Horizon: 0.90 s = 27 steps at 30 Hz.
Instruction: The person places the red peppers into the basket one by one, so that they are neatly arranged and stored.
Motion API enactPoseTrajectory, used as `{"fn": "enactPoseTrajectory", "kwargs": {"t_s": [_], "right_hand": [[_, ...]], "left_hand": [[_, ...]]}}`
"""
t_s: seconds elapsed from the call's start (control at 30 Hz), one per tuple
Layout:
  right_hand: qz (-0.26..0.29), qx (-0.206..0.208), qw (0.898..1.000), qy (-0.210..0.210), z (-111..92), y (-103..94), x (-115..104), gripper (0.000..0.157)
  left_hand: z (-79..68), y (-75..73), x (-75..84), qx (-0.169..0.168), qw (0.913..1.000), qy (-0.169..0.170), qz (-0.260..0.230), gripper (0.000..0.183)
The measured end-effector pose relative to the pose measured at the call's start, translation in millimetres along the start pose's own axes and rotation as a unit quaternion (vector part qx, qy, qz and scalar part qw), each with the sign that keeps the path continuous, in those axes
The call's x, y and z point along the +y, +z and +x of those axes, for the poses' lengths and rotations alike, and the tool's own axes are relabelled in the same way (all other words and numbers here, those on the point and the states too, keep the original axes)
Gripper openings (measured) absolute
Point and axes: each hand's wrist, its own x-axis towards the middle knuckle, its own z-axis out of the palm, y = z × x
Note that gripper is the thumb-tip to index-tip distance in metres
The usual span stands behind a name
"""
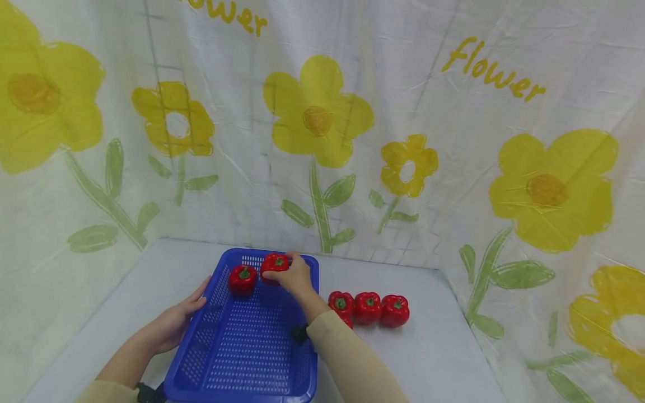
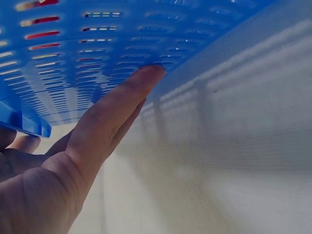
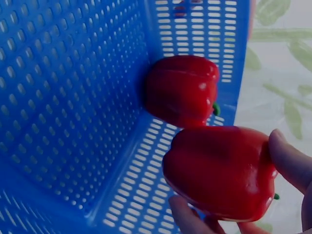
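Glossiness could have let the held pepper (image 1: 274,262) slip from the pinching right grip (image 1: 297,276) onto the second pepper (image 1: 242,283), the straight-fingered left grip (image 1: 173,326) merely touching the basket (image 1: 242,395).

Red pepper (image 3: 219,170), tabletop (image 1: 403,358) perhaps pale grey

Curtain (image 1: 239,196): we see it hang white and creased behind the worktop (image 1: 428,352) and along both sides.
Print: we find yellow flowers (image 1: 318,120), green stems (image 1: 319,207) with leaves (image 1: 340,191), and "flower" lettering (image 1: 498,77).
Grid lines (image 1: 150,33): we make them out, grey and faint, across the curtain.
Worktop: ours is pale, its far edge by the curtain.
Light: we find it soft.
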Motion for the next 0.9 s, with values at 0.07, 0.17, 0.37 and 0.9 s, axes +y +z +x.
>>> {"fn": "enactPoseTrajectory", "kwargs": {"t_s": [0.07, 0.17, 0.37, 0.9], "right_hand": [[-0.004, 0.001, 1.0, 0.004, 1.8, 2.8, 0.9, 0.08], [-0.006, 0.0, 1.0, 0.012, 4.0, 7.3, 3.8, 0.08], [-0.015, -0.007, 1.0, 0.019, 6.1, 14.6, 9.5, 0.082], [-0.018, -0.012, 0.999, 0.026, 9.3, 28.1, 13.6, 0.081]], "left_hand": [[-0.1, 0.1, 0.1, 0.002, 1.0, -0.001, 0.001, 0.062], [-0.3, 0.4, 0.4, 0.005, 1.0, -0.003, 0.001, 0.062], [-1.2, 1.1, 1.0, 0.007, 1.0, -0.004, 0.001, 0.062], [-1.4, 2.1, 1.8, 0.016, 0.9998, -0.007, 0.002, 0.063]]}}
